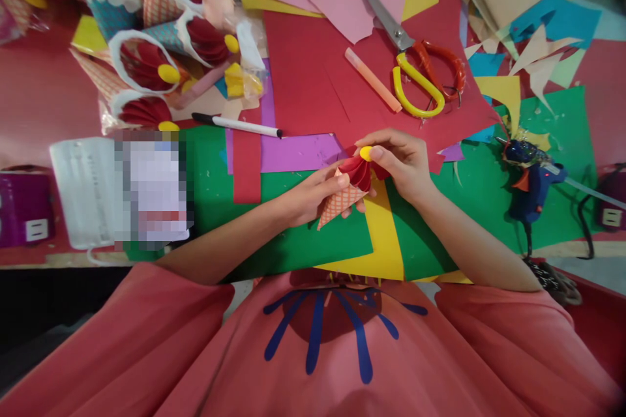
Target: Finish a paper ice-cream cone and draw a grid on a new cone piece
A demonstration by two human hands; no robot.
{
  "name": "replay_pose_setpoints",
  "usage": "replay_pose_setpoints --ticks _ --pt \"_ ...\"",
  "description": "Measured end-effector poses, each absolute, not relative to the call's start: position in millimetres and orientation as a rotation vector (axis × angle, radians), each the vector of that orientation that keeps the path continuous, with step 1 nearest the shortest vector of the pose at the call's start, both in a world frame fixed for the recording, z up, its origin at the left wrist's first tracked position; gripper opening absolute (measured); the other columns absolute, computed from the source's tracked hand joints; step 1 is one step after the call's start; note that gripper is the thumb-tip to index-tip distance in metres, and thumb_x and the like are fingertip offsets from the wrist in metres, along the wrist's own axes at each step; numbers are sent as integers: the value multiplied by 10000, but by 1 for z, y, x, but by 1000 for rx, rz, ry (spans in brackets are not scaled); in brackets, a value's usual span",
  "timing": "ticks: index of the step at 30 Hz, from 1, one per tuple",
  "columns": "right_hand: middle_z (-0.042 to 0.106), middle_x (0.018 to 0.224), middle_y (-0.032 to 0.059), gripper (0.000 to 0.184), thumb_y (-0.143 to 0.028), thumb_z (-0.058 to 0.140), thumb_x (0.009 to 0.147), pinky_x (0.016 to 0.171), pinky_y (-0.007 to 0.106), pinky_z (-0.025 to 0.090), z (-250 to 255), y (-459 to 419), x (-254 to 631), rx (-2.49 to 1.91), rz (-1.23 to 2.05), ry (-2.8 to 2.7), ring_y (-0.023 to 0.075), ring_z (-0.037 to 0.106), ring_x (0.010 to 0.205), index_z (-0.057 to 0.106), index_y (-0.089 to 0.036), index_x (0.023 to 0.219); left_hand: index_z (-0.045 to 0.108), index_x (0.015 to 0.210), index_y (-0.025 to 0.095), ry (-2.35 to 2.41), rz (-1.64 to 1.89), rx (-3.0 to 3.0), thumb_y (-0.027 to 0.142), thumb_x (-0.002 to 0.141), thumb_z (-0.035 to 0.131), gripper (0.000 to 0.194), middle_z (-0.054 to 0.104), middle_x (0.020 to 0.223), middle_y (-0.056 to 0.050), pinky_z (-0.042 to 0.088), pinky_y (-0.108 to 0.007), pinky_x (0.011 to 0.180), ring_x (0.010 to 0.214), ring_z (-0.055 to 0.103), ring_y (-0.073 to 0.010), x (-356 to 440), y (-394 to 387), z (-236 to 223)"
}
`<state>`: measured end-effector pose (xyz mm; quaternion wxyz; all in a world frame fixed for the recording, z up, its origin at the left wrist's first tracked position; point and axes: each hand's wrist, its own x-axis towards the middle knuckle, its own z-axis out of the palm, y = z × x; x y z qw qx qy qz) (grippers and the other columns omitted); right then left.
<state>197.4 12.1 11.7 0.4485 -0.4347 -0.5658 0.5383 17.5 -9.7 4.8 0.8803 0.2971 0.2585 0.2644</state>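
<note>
Orange-checked cone [337, 203] with red pleats [355, 172] is above green sheet [303, 241], near centre. Left grip [313, 194] clasps cone; right grip [408, 163] pinches yellow oval [365, 154] topping pleats. Scissors [402, 39] lie beyond; glue gun [533, 192], right; similar cones [110, 16], far left.

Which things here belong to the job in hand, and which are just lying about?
Job in hand:
- checked cone, in the left hand
- red folded paper inside it
- yellow disc, at the right hand's fingertips
- glue gun, probably

Lying about, seemingly:
- scissors
- black-capped pen
- orange stick
</note>
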Motion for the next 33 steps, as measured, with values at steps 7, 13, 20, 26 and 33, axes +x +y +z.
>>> replay_pose_setpoints --ticks 7,13,20,26,33 --pt "725 804 -1 377 -590 647 831 635 233 532 11 10 197 -1085 1355 -1380 114 660 711 743 -228 877 598 1052 146 555 536 639 661 704 742 638 722 855 -67 431 -183 470 536 586 -77 16 -8 5" --pt "697 795 -11 340 -571 687 805 630 242 531 13 11 197 -1080 1280 -1395 119 636 714 749 -257 921 589 1023 155 600 570 634 634 675 781 623 713 883 -63 451 -173 480 594 625 -95 18 -8 6" --pt "703 807 -6 309 -538 682 825 653 259 537 12 10 198 -1086 1274 -1454 127 641 722 745 -244 895 562 1044 161 601 583 657 635 688 770 628 711 909 -72 451 -188 484 630 651 -119 18 -10 5" --pt "708 1080 37 386 -572 479 932 977 427 529 11 6 205 -1092 1030 -1536 251 654 1061 734 -345 1112 575 1030 154 628 603 656 618 678 787 619 693 912 -54 471 -192 515 688 678 -133 17 -9 5" --pt "702 1175 -17 328 -469 441 977 1071 457 476 12 2 206 -1003 1006 -1584 258 633 1158 739 -410 1099 578 1063 153 614 662 670 598 713 772 599 674 871 -22 479 -212 540 720 693 -138 17 -9 5"
